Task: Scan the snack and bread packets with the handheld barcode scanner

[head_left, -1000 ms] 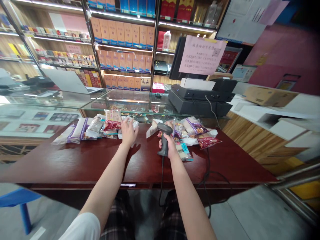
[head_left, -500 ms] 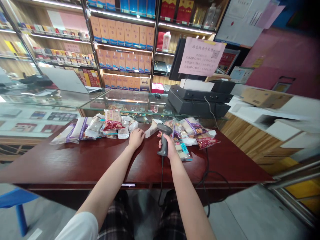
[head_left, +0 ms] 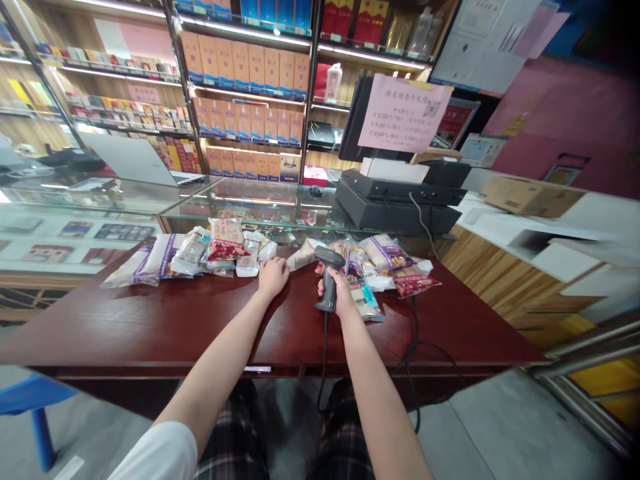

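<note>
My right hand (head_left: pixel 342 293) is wrapped round the grip of a dark grey barcode scanner (head_left: pixel 328 283), held above the table with its head tilted up to the left. Its cord drops over the table's front edge. My left hand (head_left: pixel 273 277) lies on the table, fingers stretched forward, with no object visible in it. Just right of its fingertips is a whitish snack packet (head_left: pixel 304 255); whether they touch is hard to tell. Behind and left of that hand lie several bagged snacks (head_left: pixel 193 253). More packets (head_left: pixel 385 257) are heaped beyond the scanner, and a flat packet with a blue label (head_left: pixel 367 303) lies beside my right hand.
The dark red table (head_left: pixel 200 320) meets a glass counter (head_left: pixel 250 193) bearing a laptop (head_left: pixel 133 160) and a black cash register (head_left: pixel 400 200). Black cables (head_left: pixel 414 343) hang at the right. A blue stool (head_left: pixel 40 400) stands at the lower left. Stocked shelves fill the back.
The whitish packet beside my left hand has shifted slightly, its near end now closer to the fingertips. Both hands and the scanner have hardly moved.
</note>
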### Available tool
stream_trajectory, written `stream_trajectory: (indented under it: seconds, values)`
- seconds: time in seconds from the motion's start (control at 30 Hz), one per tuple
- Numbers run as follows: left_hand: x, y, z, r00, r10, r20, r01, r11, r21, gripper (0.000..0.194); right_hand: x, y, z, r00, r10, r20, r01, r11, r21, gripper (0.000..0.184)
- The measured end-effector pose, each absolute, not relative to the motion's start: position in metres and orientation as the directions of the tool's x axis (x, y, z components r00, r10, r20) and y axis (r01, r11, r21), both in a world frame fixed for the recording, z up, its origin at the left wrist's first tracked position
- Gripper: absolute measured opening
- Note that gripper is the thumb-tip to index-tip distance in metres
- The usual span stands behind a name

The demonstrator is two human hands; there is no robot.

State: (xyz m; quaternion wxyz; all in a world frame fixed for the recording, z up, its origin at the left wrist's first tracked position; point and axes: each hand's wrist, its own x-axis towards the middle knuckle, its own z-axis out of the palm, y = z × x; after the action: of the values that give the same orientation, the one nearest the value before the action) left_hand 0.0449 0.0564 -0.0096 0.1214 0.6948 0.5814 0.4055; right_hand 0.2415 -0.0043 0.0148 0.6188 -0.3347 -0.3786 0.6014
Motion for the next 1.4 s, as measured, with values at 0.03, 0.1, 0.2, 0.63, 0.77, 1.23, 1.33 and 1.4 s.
stream_trajectory:
  seconds: [0.03, 0.1, 0.2, 0.63, 0.77, 1.23, 1.33, 1.4]
  values:
    - [0.041, 0.058, -0.008, -0.086, 0.9, 0.428, 0.703, -0.249, 0.666, 0.009, 0.241, -0.004, 0.015, -0.01, 0.998, 0.067, -0.485, 0.054, -0.873, 0.032]
    - [0.034, 0.06, -0.005, -0.248, 0.861, 0.445, 0.7, -0.159, 0.697, 0.015, 0.241, -0.003, 0.015, -0.009, 0.997, 0.074, -0.471, 0.062, -0.88, 0.032]
    - [0.028, 0.061, -0.002, -0.257, 0.781, 0.569, 0.732, -0.227, 0.643, 0.049, 0.241, -0.003, 0.015, -0.011, 0.997, 0.082, -0.452, 0.069, -0.889, 0.034]
    - [0.035, 0.057, -0.01, 0.082, 0.867, 0.491, 0.915, -0.261, 0.309, 0.053, 0.244, -0.006, 0.019, -0.174, 0.985, 0.016, -0.492, -0.073, -0.868, 0.082]
    - [0.036, 0.053, -0.004, -0.004, 0.896, 0.443, 0.951, -0.135, 0.28, 0.075, 0.243, -0.007, 0.019, -0.176, 0.984, -0.015, -0.471, -0.097, -0.877, 0.073]
    - [0.027, 0.075, -0.007, -0.273, 0.88, 0.389, 0.228, -0.334, 0.915, 0.047, 0.244, -0.005, 0.018, -0.16, 0.987, -0.02, -0.485, -0.096, -0.869, 0.065]
    - [0.031, 0.076, -0.009, -0.191, 0.946, 0.262, -0.149, -0.292, 0.945, 0.054, 0.244, -0.005, 0.017, -0.162, 0.987, -0.004, -0.488, -0.084, -0.869, 0.064]
    - [0.035, 0.074, -0.011, -0.124, 0.965, 0.232, -0.247, -0.257, 0.934, 0.054, 0.244, -0.005, 0.017, -0.168, 0.986, -0.009, -0.485, -0.09, -0.87, 0.065]
